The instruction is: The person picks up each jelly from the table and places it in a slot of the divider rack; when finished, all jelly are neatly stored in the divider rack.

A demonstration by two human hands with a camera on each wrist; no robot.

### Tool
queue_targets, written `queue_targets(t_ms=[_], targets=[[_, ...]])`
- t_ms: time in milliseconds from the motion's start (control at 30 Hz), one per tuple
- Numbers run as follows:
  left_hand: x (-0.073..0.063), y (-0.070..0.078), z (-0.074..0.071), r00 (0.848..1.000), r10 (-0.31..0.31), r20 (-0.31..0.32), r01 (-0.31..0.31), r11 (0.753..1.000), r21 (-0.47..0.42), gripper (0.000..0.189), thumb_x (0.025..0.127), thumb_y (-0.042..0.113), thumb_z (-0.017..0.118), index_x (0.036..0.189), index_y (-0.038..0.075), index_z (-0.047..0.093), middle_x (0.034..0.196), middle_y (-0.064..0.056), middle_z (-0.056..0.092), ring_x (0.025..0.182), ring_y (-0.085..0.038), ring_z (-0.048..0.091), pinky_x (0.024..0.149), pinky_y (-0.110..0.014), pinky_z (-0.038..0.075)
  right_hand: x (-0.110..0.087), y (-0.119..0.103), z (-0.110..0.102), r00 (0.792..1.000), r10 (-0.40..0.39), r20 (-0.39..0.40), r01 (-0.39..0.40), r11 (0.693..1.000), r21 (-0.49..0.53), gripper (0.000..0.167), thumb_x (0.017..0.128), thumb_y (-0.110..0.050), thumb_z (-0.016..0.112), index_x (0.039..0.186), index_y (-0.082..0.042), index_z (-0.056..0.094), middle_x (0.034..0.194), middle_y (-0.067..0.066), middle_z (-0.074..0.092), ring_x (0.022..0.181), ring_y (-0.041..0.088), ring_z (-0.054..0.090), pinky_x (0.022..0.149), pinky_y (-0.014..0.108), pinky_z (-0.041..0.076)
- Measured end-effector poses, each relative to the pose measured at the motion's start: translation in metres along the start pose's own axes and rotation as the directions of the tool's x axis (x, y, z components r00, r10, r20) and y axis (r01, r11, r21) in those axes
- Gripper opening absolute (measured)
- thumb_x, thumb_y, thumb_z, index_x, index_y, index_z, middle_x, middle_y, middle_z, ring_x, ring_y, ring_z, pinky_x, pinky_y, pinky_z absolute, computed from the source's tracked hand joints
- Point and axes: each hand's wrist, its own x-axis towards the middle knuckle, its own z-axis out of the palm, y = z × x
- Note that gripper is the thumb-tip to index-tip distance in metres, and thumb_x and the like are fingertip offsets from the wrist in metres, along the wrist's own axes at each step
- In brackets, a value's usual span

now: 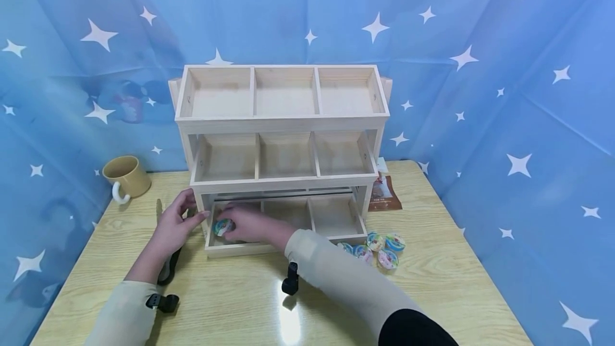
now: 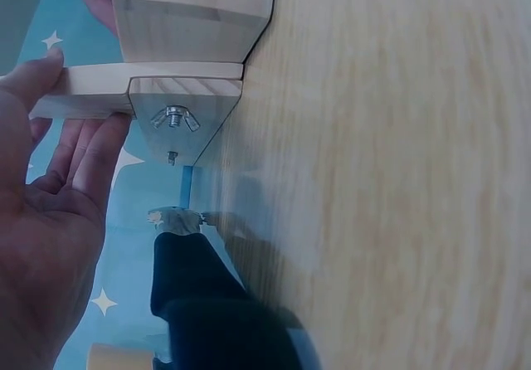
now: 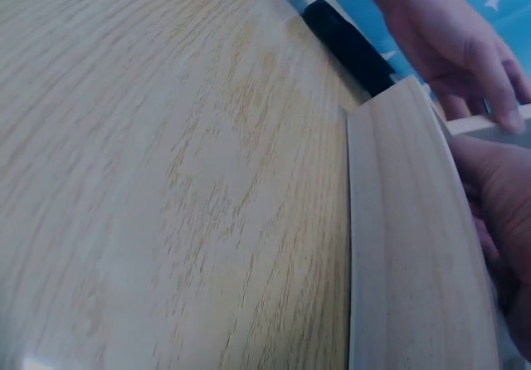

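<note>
A three-tier wooden rack (image 1: 282, 125) stands on the table, each tier split into three compartments. My right hand (image 1: 250, 224) reaches into the bottom tier's left compartment and holds a small round snack cup (image 1: 223, 227) with a colourful lid in its fingers. At the rack's left side, my left hand (image 1: 175, 223) grips the wooden side piece (image 2: 91, 88), thumb on one face and fingers on the other. A wing nut (image 2: 174, 118) sits on the wood beside those fingers. In the right wrist view, the bottom tier's front board (image 3: 406, 229) hides part of the right hand.
Several similar snack cups (image 1: 388, 258) lie right of the bottom tier. Behind them is a brown packet (image 1: 384, 195). A tan mug (image 1: 127, 176) stands at the back left. Beside the left forearm lies a black-handled tool (image 1: 169, 268). A blue star-patterned curtain (image 1: 307, 9) hangs behind.
</note>
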Motion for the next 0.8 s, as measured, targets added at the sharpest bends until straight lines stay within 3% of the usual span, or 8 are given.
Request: queue_targets(t_ms=[200, 433, 600, 667, 800], targets=[[0.001, 0.000, 0.000, 1.000, 0.005, -0.002, -0.005, 1.000, -0.006, 0.062, 0.105, 0.010, 0.079, 0.160, 0.009, 0.050, 0.134, -0.019, 0.069, 0.114, -0.008, 0.062, 0.111, -0.068, 0.041, 0.000, -0.001, 0.000, 1.000, 0.010, -0.015, -0.011, 1.000, -0.021, 0.043, 0.098, -0.016, 0.084, 0.139, -0.005, 0.074, 0.125, 0.002, 0.069, 0.100, 0.002, 0.060, 0.085, 0.011, 0.047], [-0.001, -0.002, -0.002, 1.000, 0.019, -0.009, -0.019, 1.000, 0.020, 0.059, 0.106, 0.010, 0.078, 0.158, 0.007, 0.051, 0.130, -0.018, 0.070, 0.112, -0.005, 0.063, 0.108, -0.057, 0.044, -0.011, -0.002, -0.005, 0.998, 0.019, -0.053, -0.018, 1.000, 0.025, 0.050, 0.099, -0.021, 0.086, 0.145, -0.008, 0.070, 0.136, 0.003, 0.068, 0.113, 0.005, 0.063, 0.097, 0.014, 0.049], [0.001, -0.004, -0.002, 1.000, 0.028, 0.000, -0.028, 1.000, 0.006, 0.059, 0.106, 0.009, 0.076, 0.158, 0.004, 0.050, 0.134, -0.020, 0.067, 0.113, -0.005, 0.063, 0.110, -0.056, 0.043, -0.037, 0.003, -0.014, 0.993, 0.039, -0.115, -0.031, 0.997, 0.071, 0.054, 0.101, -0.026, 0.084, 0.149, -0.007, 0.067, 0.142, 0.006, 0.066, 0.127, 0.018, 0.065, 0.107, 0.023, 0.051], [0.003, -0.005, -0.001, 1.000, 0.030, 0.006, -0.030, 1.000, -0.003, 0.060, 0.106, 0.009, 0.077, 0.159, 0.003, 0.050, 0.135, -0.021, 0.067, 0.113, -0.005, 0.062, 0.111, -0.059, 0.041, -0.052, 0.006, -0.020, 0.990, 0.060, -0.127, -0.048, 0.994, 0.097, 0.055, 0.102, -0.024, 0.084, 0.150, -0.007, 0.065, 0.144, 0.007, 0.065, 0.114, 0.017, 0.071, 0.100, 0.023, 0.055], [0.003, -0.004, 0.000, 1.000, 0.017, 0.005, -0.017, 1.000, -0.009, 0.061, 0.105, 0.009, 0.079, 0.159, 0.006, 0.051, 0.134, -0.019, 0.068, 0.112, -0.006, 0.062, 0.111, -0.062, 0.041, -0.083, 0.011, -0.034, 0.981, 0.067, -0.182, -0.057, 0.997, 0.061, 0.051, 0.101, -0.025, 0.085, 0.146, -0.010, 0.068, 0.145, 0.004, 0.065, 0.115, 0.016, 0.071, 0.102, 0.026, 0.055]])
